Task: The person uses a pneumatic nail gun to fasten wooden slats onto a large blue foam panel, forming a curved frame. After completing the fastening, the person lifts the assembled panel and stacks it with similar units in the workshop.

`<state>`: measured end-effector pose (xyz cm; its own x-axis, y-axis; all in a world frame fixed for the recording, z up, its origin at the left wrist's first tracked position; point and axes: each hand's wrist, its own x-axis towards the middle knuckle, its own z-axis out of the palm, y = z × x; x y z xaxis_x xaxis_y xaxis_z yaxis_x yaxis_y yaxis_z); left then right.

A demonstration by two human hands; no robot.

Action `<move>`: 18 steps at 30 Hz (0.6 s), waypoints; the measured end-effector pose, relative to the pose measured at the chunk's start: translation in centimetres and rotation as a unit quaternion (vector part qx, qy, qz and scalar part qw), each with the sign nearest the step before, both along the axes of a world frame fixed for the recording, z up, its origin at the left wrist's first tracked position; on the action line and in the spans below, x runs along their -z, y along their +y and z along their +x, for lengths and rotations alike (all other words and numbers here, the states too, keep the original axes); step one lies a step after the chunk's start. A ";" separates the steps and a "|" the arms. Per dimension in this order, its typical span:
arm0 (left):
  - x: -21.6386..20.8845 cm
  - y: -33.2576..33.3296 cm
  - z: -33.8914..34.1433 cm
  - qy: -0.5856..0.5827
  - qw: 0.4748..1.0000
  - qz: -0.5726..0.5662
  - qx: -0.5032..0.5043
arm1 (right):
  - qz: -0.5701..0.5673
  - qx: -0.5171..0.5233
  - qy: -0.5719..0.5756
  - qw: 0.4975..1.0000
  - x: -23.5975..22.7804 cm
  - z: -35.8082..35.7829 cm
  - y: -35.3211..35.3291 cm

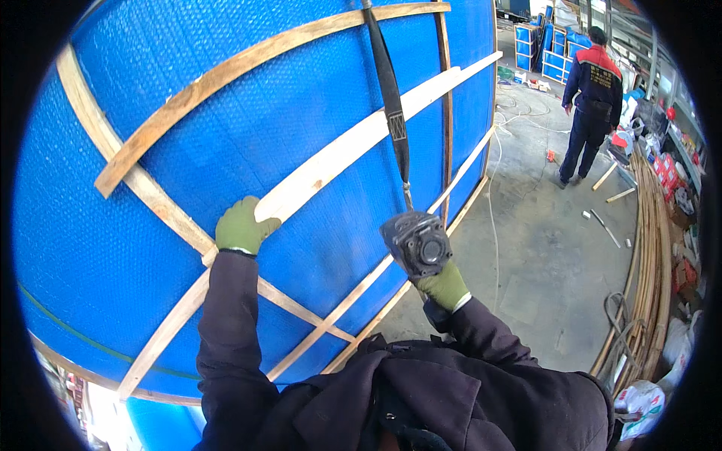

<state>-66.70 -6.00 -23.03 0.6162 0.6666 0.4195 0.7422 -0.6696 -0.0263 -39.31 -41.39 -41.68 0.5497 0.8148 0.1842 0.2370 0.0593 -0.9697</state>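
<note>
My left hand (pixel 246 227), in a green glove, is closed round the near end of a pale wooden board (pixel 331 167). The board slants up to the right across a big upright panel wrapped in blue bubble sheeting (pixel 301 98). In my right hand (pixel 445 287), also gloved, is a black nail gun (pixel 418 244), its round cap toward me and its nose hidden. My right fingers wrap its handle, partly out of sight. A black strap (pixel 393 120) hangs down the panel; its lower end passes behind the nail gun.
Other wooden battens (pixel 256 64) cross the panel. At the upper right a person (pixel 596 105) in dark clothes stands facing away. Long poles (pixel 651 263) lie along the right side beside bags and boxes. A pale hose (pixel 492 225) runs over the concrete floor (pixel 549 255). Blue-wrapped crates (pixel 555 64) stand far back.
</note>
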 end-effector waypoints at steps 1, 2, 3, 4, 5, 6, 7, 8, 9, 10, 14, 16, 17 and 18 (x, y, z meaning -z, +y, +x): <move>0.0 -0.4 0.2 -0.009 1.000 0.006 -0.004 | -0.005 -0.008 0.034 0.999 0.7 0.2 -0.2; -0.1 -0.9 0.3 -0.026 1.000 0.010 -0.005 | -0.012 -0.016 0.054 0.998 1.5 0.3 -0.2; -0.1 -1.4 0.5 -0.044 0.999 0.014 -0.007 | -0.020 -0.025 0.074 0.997 2.3 0.5 -0.2; -0.2 -1.8 0.6 -0.055 0.998 0.008 -0.007 | -0.034 -0.035 0.080 0.996 3.0 0.8 -0.1; -0.3 -2.1 0.7 -0.046 0.999 0.016 -0.009 | -0.013 -0.046 0.094 0.994 3.7 0.9 0.1; -0.6 -2.3 0.7 -0.044 0.999 0.024 -0.012 | -0.002 -0.049 0.102 0.994 4.3 1.0 0.3; -0.9 -2.3 0.7 -0.043 0.999 0.026 -0.008 | 0.009 -0.053 0.110 0.993 4.6 1.2 0.7; -1.3 -2.2 0.6 -0.051 0.997 0.061 -0.009 | 0.028 -0.048 0.064 0.996 4.9 1.4 0.9; -1.8 -2.0 0.5 -0.058 0.994 0.089 -0.004 | 0.019 -0.056 0.079 0.995 5.0 1.6 1.2; -2.2 -1.8 0.4 -0.060 0.992 0.109 -0.010 | 0.026 -0.062 0.073 0.995 4.9 1.7 1.5; -4.1 -0.9 -0.2 -0.106 0.984 0.145 0.008 | 0.037 -0.090 0.033 0.995 3.9 2.6 2.2; -5.1 -0.7 -0.3 -0.113 0.983 0.146 -0.004 | 0.005 -0.098 0.049 0.994 3.3 3.0 2.3; -5.8 -0.6 -0.2 -0.095 0.978 0.187 0.005 | 0.004 -0.099 0.037 0.994 3.1 3.1 2.3; -6.5 -0.5 -0.3 -0.078 0.973 0.216 0.012 | 0.006 -0.104 0.057 0.993 2.9 3.1 2.3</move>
<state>-67.04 -6.55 -16.52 0.5358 0.3925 0.7475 0.7437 -0.6385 -0.1979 -36.20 -39.04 -44.54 0.3866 0.9115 0.1404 0.1080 0.1064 -0.9884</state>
